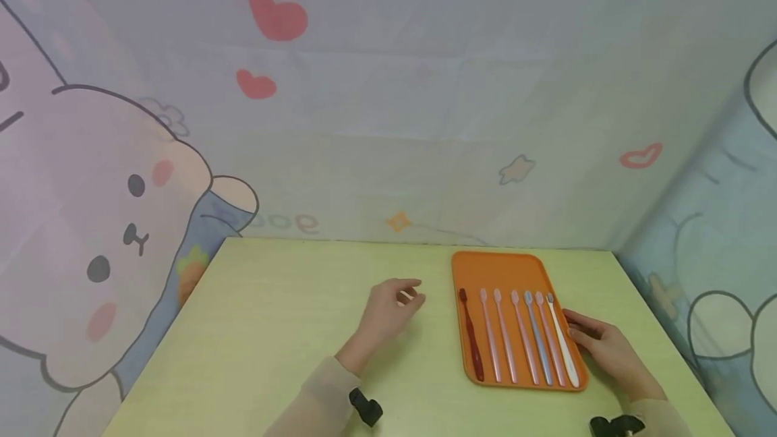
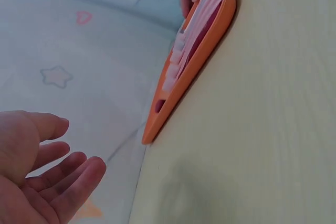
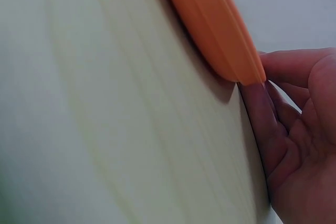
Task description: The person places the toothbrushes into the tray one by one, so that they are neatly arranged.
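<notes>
An orange tray (image 1: 498, 272) lies on the right part of the table, with several toothbrushes side by side in it. The leftmost toothbrush (image 1: 471, 339) is dark red and the rightmost toothbrush (image 1: 564, 342) is white. Between them are pink ones and a blue toothbrush (image 1: 538, 339). My right hand (image 1: 613, 356) grips the tray's right edge; in the right wrist view the thumb is at the rim and a finger reaches under it. My left hand (image 1: 388, 312) hovers left of the tray, holding nothing, its fingers loosely bent, as the left wrist view also shows.
The pale yellow table (image 1: 273, 329) ends at a cloth backdrop (image 1: 376, 100) printed with hearts and a rabbit. A second printed cloth (image 1: 716, 221) hangs along the right side. Black wrist cameras (image 1: 366, 407) sit at both sleeves.
</notes>
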A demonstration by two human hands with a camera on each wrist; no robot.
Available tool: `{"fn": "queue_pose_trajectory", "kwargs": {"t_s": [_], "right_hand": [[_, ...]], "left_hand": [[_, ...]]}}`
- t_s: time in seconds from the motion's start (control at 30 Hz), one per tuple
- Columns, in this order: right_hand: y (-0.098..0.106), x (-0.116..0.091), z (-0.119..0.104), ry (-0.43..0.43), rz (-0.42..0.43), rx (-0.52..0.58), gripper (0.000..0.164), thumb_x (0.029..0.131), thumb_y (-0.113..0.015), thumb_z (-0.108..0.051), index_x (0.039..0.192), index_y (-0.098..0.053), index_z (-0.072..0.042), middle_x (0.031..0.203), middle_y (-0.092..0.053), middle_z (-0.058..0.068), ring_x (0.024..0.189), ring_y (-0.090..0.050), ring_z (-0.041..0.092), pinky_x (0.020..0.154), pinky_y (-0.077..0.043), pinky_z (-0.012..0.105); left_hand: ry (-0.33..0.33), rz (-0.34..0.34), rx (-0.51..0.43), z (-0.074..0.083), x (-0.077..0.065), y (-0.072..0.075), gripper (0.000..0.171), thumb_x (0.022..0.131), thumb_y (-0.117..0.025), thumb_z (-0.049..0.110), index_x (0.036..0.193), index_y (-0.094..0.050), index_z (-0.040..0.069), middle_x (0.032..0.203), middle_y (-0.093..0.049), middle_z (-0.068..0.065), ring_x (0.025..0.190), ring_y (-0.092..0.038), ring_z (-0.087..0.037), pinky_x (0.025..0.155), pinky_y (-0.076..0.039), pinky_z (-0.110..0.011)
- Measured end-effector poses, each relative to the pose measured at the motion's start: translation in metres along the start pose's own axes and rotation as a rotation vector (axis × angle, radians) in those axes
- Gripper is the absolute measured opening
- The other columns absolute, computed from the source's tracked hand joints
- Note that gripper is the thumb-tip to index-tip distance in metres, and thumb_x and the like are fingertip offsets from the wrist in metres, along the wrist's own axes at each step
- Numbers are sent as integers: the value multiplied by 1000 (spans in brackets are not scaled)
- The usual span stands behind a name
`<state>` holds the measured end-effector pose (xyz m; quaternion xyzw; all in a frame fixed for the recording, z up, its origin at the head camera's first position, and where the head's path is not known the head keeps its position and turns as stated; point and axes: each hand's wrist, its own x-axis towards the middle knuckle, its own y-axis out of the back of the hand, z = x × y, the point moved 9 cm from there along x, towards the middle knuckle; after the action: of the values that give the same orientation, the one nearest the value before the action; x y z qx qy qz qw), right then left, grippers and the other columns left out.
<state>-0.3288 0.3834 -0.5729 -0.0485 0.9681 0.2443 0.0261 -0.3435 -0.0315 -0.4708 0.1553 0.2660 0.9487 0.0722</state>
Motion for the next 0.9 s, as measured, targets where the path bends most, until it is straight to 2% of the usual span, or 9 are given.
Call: {"fn": "queue_pose_trajectory", "kwargs": {"t_s": [0.17,0.37,0.5,0.7,0.9], "right_hand": [[3,-1,3,-4,5,14,61,101,-58,-35,148,-42,1,145,-48,25,103,-50,-17,86,-49,13],[-3,-3,7,7,-4,95,60,101,-60,-28,148,-41,5,142,-49,29,103,-55,-12,86,-54,20],[-6,-3,5,2,-4,98,60,101,-60,-29,148,-41,3,144,-47,28,104,-54,-13,87,-54,21],[-8,-1,-1,-1,-2,56,61,101,-59,-33,149,-41,1,144,-48,26,104,-53,-14,88,-53,19],[-6,0,-4,-2,-35,71,63,102,-57,-34,151,-38,0,147,-44,26,105,-53,-14,89,-53,20]], "left_hand": [[-2,50,74,-18,1,33,30,96,-67,26,123,-70,13,101,-68,0,85,-65,-15,69,-55,-28],[-12,55,122,-40,-5,60,32,96,-68,24,124,-69,10,112,-68,-3,97,-65,-21,78,-58,-31],[-9,57,168,-52,-11,77,32,95,-70,23,124,-69,11,119,-67,-5,105,-64,-25,84,-57,-36],[-33,72,245,-60,-16,97,31,93,-72,22,123,-70,13,120,-66,-3,107,-64,-25,87,-57,-38],[-68,35,350,-63,-21,106,38,93,-71,32,128,-68,15,129,-62,-3,117,-60,-25,92,-54,-43]]}}
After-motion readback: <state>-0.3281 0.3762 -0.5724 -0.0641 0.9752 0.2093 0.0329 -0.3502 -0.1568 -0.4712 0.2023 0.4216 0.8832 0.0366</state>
